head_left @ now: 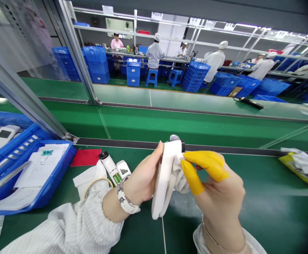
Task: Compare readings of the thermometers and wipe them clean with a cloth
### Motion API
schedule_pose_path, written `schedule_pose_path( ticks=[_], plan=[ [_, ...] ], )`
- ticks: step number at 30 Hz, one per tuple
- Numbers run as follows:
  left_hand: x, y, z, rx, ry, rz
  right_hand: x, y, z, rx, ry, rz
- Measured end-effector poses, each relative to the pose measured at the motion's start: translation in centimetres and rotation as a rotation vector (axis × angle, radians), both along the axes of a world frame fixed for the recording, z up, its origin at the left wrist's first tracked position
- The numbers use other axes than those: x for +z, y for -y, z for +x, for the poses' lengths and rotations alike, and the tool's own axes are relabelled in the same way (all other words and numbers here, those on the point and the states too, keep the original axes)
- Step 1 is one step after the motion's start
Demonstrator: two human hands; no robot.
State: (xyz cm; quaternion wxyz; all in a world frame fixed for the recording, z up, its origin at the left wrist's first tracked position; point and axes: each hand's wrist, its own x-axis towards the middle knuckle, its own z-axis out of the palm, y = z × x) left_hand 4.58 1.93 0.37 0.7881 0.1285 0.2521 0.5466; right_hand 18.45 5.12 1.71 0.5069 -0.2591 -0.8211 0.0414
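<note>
In the head view, my left hand (144,174) is closed around a white plastic handheld device (160,183), held tilted above the green table. The device has a dark round end at the top right. My right hand (217,187), with yellow finger covers on the thumb and fingers, pinches a white cloth (182,176) against the device's upper side. Part of the cloth hangs behind the device. Beyond my left wrist lies another white device (111,167) with its battery compartment uncovered and green batteries showing. A roll of tape (97,185) is partly hidden by my sleeve.
On the left stand a blue tray (61,169) of papers and a blue basket (37,132) of white devices. A red sheet (85,157) lies nearby. A yellow packet (299,171) rests at right. Metal posts and a conveyor lie ahead; several people work beyond.
</note>
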Motion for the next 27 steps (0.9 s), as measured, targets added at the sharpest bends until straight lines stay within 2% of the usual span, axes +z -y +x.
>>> schedule_pose_path(
  ticks=[2,4,9,13,20,27],
  plan=[
    [0.0,0.0,0.0,0.017,-0.046,-0.004,0.0,-0.1,-0.3,-0.033,0.068,0.04],
    [-0.1,0.1,0.0,0.031,-0.063,0.001,0.0,0.0,-0.5,-0.008,0.13,0.036],
    [0.2,0.1,-0.2,0.069,0.002,0.032,0.4,0.4,-0.8,0.194,0.222,-0.085],
    [0.3,0.0,-0.6,0.132,-0.093,-0.044,0.9,1.2,-0.8,0.324,0.323,-0.174],
    [0.1,-0.4,-1.0,0.19,-0.161,0.015,2.1,2.6,0.4,0.57,0.742,-0.36],
    [0.9,-0.3,-1.0,0.21,-0.173,-0.098,2.6,2.0,1.2,0.553,0.75,-0.4]
  ],
)
